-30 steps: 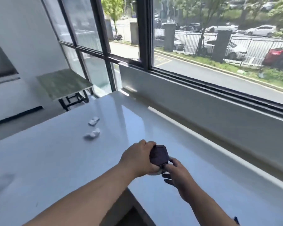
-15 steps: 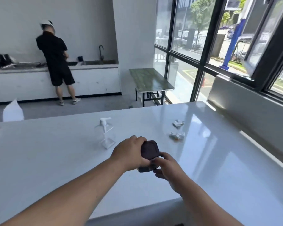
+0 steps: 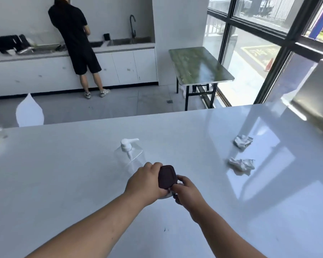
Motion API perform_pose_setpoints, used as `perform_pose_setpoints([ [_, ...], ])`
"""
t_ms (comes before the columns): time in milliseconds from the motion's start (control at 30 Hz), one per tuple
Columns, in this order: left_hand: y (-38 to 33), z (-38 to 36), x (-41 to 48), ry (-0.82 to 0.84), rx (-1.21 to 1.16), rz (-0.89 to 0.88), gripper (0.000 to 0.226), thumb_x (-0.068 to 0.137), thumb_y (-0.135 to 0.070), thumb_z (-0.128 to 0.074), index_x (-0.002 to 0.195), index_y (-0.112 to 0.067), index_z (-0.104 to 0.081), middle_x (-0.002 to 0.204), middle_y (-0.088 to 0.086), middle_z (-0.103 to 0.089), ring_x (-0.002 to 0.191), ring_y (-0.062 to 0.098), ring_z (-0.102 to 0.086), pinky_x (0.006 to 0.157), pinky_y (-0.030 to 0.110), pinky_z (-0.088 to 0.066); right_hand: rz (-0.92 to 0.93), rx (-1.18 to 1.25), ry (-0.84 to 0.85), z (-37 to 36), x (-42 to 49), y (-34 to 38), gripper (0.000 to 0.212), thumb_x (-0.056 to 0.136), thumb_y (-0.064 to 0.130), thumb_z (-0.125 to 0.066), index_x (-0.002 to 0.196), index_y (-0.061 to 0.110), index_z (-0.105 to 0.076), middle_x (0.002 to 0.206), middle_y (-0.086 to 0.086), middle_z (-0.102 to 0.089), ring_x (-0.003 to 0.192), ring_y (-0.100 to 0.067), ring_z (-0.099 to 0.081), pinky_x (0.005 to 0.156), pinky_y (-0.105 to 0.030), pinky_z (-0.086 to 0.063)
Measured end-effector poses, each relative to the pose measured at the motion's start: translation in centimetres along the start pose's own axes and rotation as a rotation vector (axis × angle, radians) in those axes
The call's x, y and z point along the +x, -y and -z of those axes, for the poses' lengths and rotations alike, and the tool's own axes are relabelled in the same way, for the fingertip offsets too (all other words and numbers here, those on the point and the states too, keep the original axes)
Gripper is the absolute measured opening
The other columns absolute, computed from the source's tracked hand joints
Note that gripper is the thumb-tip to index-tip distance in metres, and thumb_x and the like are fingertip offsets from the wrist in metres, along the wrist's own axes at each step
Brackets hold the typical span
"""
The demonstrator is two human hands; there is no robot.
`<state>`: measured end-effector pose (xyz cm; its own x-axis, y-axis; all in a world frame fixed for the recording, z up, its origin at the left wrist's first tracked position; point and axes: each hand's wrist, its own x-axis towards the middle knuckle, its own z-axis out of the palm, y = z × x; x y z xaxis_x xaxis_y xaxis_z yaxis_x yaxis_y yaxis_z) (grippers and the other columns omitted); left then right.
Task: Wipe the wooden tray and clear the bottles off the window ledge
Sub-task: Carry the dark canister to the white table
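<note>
Dark maroon faceted bottle (image 3: 166, 176) gripped between left hand (image 3: 145, 183) and right hand (image 3: 186, 191)

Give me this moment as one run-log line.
hands: left hand and right hand hold small dark maroon container | over: white countertop | nearby: clear pump bottle

Two bare forearms enter from the lower edge, one from about 7 o'clock and one from about 5 o'clock, both uncovered from the frame's border to the wrist, with no sleeve edge in view. The bare left hand (image 3: 145, 182) shows the back of the palm and rounded knuckles; the bare right hand (image 3: 186, 190) shows its back and a thumb. Fingernails are short where they can be seen. Fine hairs show faintly along the left forearm
</note>
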<state>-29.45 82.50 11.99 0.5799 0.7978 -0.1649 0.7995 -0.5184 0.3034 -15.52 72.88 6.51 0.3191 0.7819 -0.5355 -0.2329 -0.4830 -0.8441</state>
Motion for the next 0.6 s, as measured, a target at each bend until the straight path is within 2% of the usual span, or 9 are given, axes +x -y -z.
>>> perform_pose_setpoints([
  [100,0.5,-2.9,4.6,0.022,0.035,0.026,0.084,0.067,-0.076,-0.075,0.134,-0.033,-0.048,0.118,-0.003,-0.056,0.105,0.021,-0.060,0.075,0.039,-0.058,-0.056,-0.046,0.013,1.2,5.0,-0.7,0.053,0.082,0.020,-0.060,0.134,0.027,-0.061,0.112,-0.001,-0.071,0.087,-0.016,-0.062,0.081,-0.033,-0.048],
  [200,1.2,-5.1,8.6,0.036,0.056,0.035,0.087,0.070,-0.074,-0.074,0.141,-0.032,-0.046,0.123,-0.001,-0.055,0.112,0.023,-0.056,0.080,0.039,-0.056,-0.067,-0.056,0.000,1.7,8.8,-1.4,0.044,0.088,0.031,-0.061,0.132,0.033,-0.061,0.121,0.005,-0.073,0.089,-0.013,-0.069,0.084,-0.032,-0.055],
  [300,1.9,-6.6,11.8,0.027,0.038,0.040,0.089,0.075,-0.071,-0.074,0.148,-0.031,-0.043,0.130,0.000,-0.055,0.118,0.024,-0.055,0.086,0.041,-0.057,-0.024,-0.038,-0.048,1.7,11.4,-1.9,0.037,0.093,0.043,-0.060,0.130,0.041,-0.062,0.124,0.012,-0.071,0.091,-0.009,-0.071,0.080,-0.028,-0.056],
  [400,2.4,-8.0,13.2,0.080,0.021,0.033,0.095,0.080,-0.070,-0.072,0.158,-0.031,-0.033,0.142,-0.001,-0.051,0.125,0.025,-0.052,0.091,0.042,-0.056,-0.003,-0.097,-0.114,1.6,12.9,-2.7,0.049,0.095,0.052,-0.056,0.144,0.046,-0.050,0.140,0.019,-0.061,0.110,-0.009,-0.068,0.089,-0.029,-0.055],
  [500,2.0,-8.6,13.2,0.164,0.029,0.019,0.101,0.083,-0.070,-0.065,0.163,-0.029,-0.021,0.155,0.001,-0.042,0.133,0.028,-0.047,0.099,0.043,-0.053,-0.030,-0.272,-0.191,1.9,12.8,-3.8,0.069,0.099,0.055,-0.051,0.161,0.037,-0.026,0.158,0.007,-0.046,0.136,-0.016,-0.054,0.102,-0.035,-0.049],
  [600,1.4,-6.8,12.6,0.129,0.037,-0.070,0.092,0.085,-0.071,-0.059,0.161,-0.031,-0.026,0.164,0.001,-0.035,0.142,0.029,-0.040,0.107,0.043,-0.046,0.004,-0.416,-0.297,2.7,10.7,-2.5,0.068,0.098,0.052,-0.054,0.159,0.037,-0.027,0.160,0.002,-0.044,0.137,-0.016,-0.051,0.099,-0.032,-0.046],
])
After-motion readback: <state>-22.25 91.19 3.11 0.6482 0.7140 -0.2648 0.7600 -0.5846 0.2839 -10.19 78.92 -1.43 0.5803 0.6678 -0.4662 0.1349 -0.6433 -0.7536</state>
